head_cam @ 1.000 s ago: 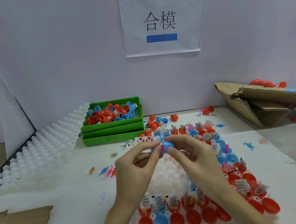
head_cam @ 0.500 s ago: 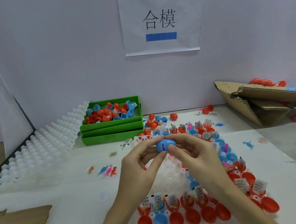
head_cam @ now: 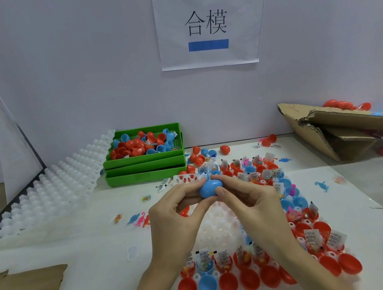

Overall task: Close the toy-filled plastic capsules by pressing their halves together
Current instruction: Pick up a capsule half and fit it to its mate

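A: Any readable text? The paper sign point(head_cam: 211, 20) on the far wall says 合模, with blue tape above and below. The slips in the capsules are too small to read.

B: Where's your capsule?

A: The blue capsule point(head_cam: 211, 187) is up over the middle of the table point(head_cam: 94, 233). Your left hand point(head_cam: 172, 222) and right hand point(head_cam: 251, 205) both pinch it between thumb and fingertips, one on each end.

B: Containers?

A: The white mould tray point(head_cam: 218, 225) under your hands holds open red and blue halves with toys and slips along its near and right sides. The green bins point(head_cam: 144, 169), stacked far left, have loose red and blue halves in the top one. The cardboard box point(head_cam: 346, 126), far right, is torn, with red capsules behind it.
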Demonstrator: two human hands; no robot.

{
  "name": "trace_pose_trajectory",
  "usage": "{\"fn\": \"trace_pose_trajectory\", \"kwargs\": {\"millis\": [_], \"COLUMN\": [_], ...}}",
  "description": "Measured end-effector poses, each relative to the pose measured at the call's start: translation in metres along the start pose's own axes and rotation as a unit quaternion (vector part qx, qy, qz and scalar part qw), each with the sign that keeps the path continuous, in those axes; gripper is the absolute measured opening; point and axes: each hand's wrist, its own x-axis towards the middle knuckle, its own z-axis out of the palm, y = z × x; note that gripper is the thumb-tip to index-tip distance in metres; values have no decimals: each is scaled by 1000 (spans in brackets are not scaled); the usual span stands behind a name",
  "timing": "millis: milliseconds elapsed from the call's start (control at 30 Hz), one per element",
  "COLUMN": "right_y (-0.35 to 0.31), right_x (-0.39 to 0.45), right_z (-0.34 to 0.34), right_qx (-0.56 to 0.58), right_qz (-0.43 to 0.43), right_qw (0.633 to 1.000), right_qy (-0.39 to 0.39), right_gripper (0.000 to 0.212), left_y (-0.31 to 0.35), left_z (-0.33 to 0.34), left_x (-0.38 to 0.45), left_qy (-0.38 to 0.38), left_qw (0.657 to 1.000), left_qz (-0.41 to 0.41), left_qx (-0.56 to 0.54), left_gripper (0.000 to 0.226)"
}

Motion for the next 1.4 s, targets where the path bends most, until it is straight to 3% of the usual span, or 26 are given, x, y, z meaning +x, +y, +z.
{"fn": "trace_pose_trajectory", "kwargs": {"millis": [300, 567, 1000, 1100, 1233, 1400], "right_y": [-6, -2, -5, -5, -6, -13], "right_x": [-4, -7, -7, -6, 0, 4], "right_z": [6, 7, 3, 4, 0, -7], "right_qx": [-30, -120, -180, -115, 82, 333], "right_qz": [-10, -7, -36, -44, 20, 120], "right_qw": [999, 993, 982, 991, 989, 912], "right_qy": [-38, -3, -34, -58, -123, -208], "right_gripper": [30, 23, 9, 23, 38, 39], "left_y": [-1, 1, 4, 9, 12, 15], "left_z": [-1, 5, 6, 4, -1, -2], "left_x": [-1, -9, -11, -5, 1, 2], "left_qy": [-3, -26, -31, -24, -65, -122], "left_qw": [998, 981, 977, 980, 990, 990], "left_qz": [38, 128, 142, 139, 74, 20], "left_qx": [56, 144, 155, 142, 105, 61], "left_gripper": [38, 40, 43, 41, 48, 50]}}
